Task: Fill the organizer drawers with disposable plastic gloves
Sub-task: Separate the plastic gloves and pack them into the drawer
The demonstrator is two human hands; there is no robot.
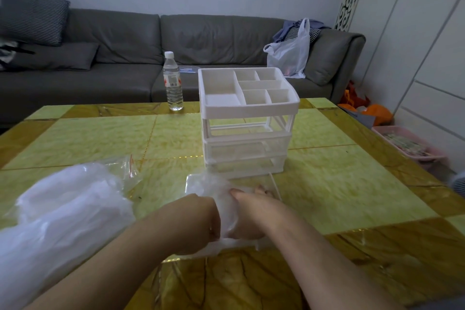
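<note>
Just in front of the organizer [247, 123], our left hand [198, 219] and right hand [247, 211] both clutch a glove wad [214, 191] over the pulled-out drawer [273, 187]; slippery film could spring out.

Glossy marbled counter [327, 184] – yellow-green and amber, smooth, reflective. White matt plastic organizer [247, 118] with clear plastic drawers. Thin filmy translucent plastic gloves [68, 209] – crinkled, slightly shiny. Clear plastic bottle [172, 83]. Grey matt sofa [201, 38], leather-like.
</note>
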